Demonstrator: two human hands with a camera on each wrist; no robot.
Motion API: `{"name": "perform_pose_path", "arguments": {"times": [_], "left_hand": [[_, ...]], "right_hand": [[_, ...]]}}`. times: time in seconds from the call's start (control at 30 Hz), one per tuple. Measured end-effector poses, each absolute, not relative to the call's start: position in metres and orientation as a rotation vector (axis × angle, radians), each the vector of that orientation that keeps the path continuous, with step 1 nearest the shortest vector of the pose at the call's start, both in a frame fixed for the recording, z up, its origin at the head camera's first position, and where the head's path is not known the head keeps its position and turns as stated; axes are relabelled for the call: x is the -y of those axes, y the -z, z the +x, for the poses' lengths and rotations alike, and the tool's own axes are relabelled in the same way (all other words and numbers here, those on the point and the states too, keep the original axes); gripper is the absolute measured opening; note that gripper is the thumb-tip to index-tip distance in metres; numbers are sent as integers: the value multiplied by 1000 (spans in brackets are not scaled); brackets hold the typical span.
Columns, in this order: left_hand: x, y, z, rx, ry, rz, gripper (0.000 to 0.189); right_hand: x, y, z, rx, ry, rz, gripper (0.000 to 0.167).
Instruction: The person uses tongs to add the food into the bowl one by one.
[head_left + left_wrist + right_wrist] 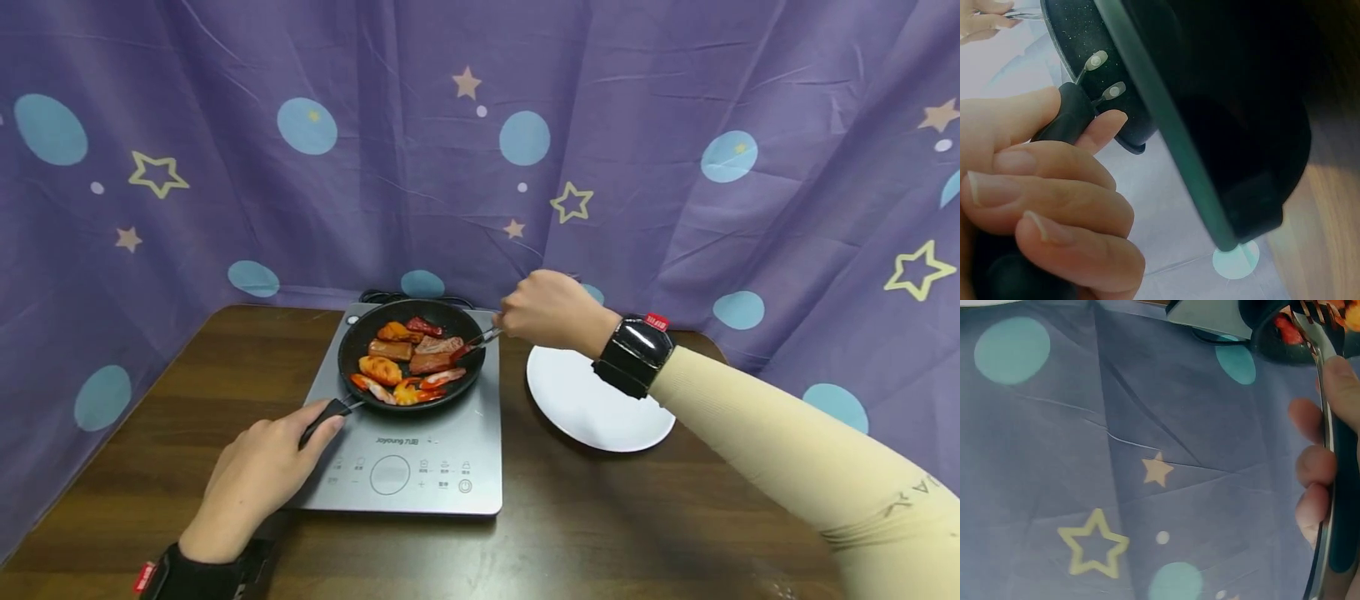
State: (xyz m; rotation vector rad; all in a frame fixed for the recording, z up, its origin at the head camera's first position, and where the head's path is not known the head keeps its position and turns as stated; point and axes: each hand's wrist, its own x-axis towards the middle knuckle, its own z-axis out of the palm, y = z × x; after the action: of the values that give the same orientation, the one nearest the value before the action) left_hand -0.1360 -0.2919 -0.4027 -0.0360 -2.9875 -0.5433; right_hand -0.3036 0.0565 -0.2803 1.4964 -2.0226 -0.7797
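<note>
A black frying pan [348,333] stands on the silver induction cooker [480,450]. Inside it lie brown meat slabs [431,362], an orange-yellow piece [380,369], shrimp [372,388] along the near side and a dark red slice [424,326] at the back. My left hand [266,458] grips the pan's black handle [1071,115], fingers curled round it. Over the pan's right rim, my right hand [551,310] holds a metal fork [1329,487] with a dark handle. Its tines reach down to the food near the right meat slab; whether they pierce it is unclear.
A white plate [592,408] sits on the wooden table [600,517] right of the cooker, partly under my right forearm. Behind the cooker lies a black cable [382,296]. A purple curtain [420,167] hangs along the table's far edge.
</note>
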Motion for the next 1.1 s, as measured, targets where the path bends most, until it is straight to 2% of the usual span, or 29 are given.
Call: {"name": "perform_pose_path", "arguments": {"times": [0.27,0.73,0.93,1.1], "left_hand": [[292,402,-136,2984,546,-37,60],[291,404,-136,2985,548,-23,58],[290,402,-136,2985,540,-24,58],[291,402,-135,2987,544,-22,59]], "right_hand": [[-40,278,-303,1855,903,1525,27],[-39,269,-305,1908,936,1457,30],[-48,263,-303,1958,880,1471,27],[-58,258,-301,2061,814,1468,17]]}}
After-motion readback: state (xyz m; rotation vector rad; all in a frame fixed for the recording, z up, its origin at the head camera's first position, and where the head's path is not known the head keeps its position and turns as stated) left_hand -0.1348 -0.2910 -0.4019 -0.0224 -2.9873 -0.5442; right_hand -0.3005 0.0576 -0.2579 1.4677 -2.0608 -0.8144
